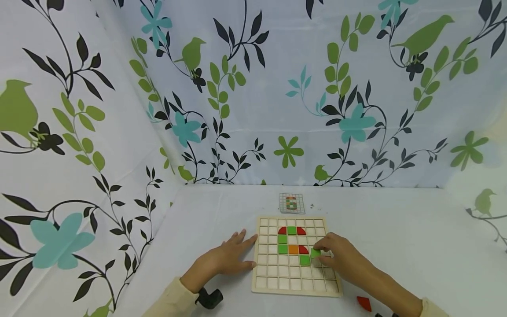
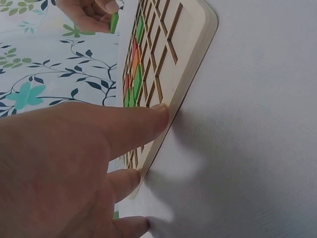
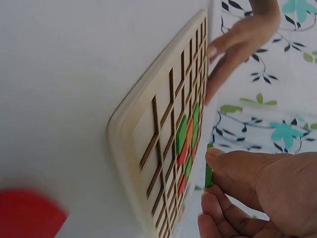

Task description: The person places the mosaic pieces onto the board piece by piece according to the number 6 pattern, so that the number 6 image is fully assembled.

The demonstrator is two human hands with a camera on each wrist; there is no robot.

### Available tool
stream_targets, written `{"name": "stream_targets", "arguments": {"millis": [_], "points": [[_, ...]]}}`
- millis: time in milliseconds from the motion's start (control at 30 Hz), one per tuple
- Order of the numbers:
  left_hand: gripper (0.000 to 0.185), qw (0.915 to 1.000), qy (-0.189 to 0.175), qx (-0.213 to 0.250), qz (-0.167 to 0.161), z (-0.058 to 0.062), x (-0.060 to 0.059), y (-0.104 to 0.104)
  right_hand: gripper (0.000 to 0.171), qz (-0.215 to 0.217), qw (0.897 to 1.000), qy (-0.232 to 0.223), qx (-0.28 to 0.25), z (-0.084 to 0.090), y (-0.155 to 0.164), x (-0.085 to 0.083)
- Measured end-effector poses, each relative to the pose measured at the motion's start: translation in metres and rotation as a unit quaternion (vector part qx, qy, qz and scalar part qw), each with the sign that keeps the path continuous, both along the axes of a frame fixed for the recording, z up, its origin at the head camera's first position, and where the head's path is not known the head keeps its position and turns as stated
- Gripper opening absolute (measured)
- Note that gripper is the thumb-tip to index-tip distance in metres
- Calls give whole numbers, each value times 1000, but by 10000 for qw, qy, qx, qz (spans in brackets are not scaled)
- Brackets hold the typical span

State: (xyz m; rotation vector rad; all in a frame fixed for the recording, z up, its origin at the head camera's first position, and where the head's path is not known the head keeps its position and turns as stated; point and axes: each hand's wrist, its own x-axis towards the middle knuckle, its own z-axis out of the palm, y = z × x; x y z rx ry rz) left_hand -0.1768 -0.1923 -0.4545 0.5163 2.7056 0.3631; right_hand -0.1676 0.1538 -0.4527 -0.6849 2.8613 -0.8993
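Note:
A wooden grid board (image 1: 273,281) lies on the white table with green squares, red quarter-round pieces and an orange square set in some of its cells. Between the thumb and fingers of my right hand (image 1: 343,255) is a green square tile (image 3: 209,167), held above the right part of the board. My left hand (image 1: 227,259) is spread at the board's left edge, thumb and a fingertip touching the frame, as the left wrist view shows. Just right of the orange square (image 1: 293,249) sits a red quarter-round piece (image 1: 303,249).
Beyond the board lies a small card (image 1: 292,203) printed with a coloured grid pattern. A loose red quarter-round piece (image 1: 364,303) is on the table near my right forearm. Patterned cloth (image 1: 253,88) hangs behind and to the left.

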Motion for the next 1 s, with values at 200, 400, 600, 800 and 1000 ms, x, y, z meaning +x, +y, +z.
{"name": "stream_targets", "arguments": {"millis": [200, 400, 600, 800, 1000], "points": [[77, 10000, -66, -13, 57, -1, 0, 0, 20, 691, 9973, 252, 6, -7, -30, -7], [76, 10000, -24, 5, 35, -2, 1, 0, 17, 1207, 9918, 417, 53, -6, -54, -10], [76, 10000, -29, 17, 28, -2, -1, 0, 11, 1279, 9898, 401, 477, -6, -70, -10], [76, 10000, -32, -6, 52, -1, -2, 0, 13, 1281, 9829, 886, 980, -5, -76, -10], [76, 9998, -87, 71, 132, -1, -1, 0, 13, 1318, 9803, 1001, 1080, -3, -80, -9]]}}
